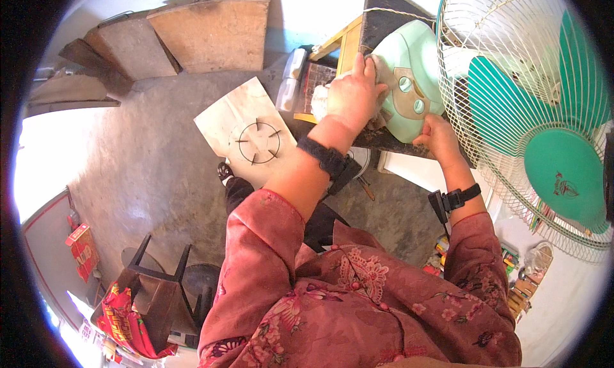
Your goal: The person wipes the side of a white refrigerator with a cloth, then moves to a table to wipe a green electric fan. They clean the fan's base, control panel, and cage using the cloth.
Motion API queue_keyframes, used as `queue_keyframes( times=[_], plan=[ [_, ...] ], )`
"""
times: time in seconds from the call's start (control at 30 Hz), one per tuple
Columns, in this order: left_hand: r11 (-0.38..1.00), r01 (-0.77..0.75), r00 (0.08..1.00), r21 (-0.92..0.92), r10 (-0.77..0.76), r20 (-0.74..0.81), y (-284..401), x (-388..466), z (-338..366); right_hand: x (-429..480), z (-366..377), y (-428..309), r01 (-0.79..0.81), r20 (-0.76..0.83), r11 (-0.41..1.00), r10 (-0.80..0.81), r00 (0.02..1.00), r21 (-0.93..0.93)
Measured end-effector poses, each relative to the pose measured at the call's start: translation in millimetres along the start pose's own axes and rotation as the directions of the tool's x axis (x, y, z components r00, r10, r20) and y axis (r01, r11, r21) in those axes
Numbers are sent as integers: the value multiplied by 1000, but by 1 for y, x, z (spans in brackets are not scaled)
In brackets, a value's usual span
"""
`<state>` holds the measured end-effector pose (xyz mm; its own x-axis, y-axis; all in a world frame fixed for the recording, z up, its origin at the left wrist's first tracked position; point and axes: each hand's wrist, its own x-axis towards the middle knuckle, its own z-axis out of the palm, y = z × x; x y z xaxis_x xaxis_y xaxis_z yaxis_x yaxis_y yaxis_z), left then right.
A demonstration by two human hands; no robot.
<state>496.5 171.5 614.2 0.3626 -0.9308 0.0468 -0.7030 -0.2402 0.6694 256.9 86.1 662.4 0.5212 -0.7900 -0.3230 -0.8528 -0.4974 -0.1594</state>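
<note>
A pale green fan base (407, 46) with two round knobs on a beige panel lies tilted on a dark-topped table (379, 3). My left hand (354, 92) presses a crumpled, soiled cloth (382, 73) against the base's left side; its fingers partly hide the cloth. Pinched at the base's near edge, beside the lower knob, are the fingertips of my right hand (437, 135). To the right is the fan's wire cage (472, 145) with green blades (499, 104) and a green centre disc (561, 171). A twisted cord runs along the table's far part.
A sheet with a round metal pot ring (259, 142) stands on the concrete floor left of my arm. Wooden boards (216, 37) lean on the far wall. White containers (290, 80) are beside the table. An upturned dark stool (158, 291) with red cloth is lower left.
</note>
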Motion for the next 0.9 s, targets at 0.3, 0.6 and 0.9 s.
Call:
queue_keyframes(
  times=[0.3,0.6,0.9],
  plan=[
    [991,44,982,-125,-20,186,-16,47,-12,0,-1,2,25,12,995,-26,1000,95],
    [990,88,994,-108,-81,68,-8,-8,-4,0,-3,-4,-4,23,999,5,1000,-34],
    [956,-188,971,225,216,-105,5,-46,15,-5,-7,-11,-38,20,964,34,999,262]
  ],
)
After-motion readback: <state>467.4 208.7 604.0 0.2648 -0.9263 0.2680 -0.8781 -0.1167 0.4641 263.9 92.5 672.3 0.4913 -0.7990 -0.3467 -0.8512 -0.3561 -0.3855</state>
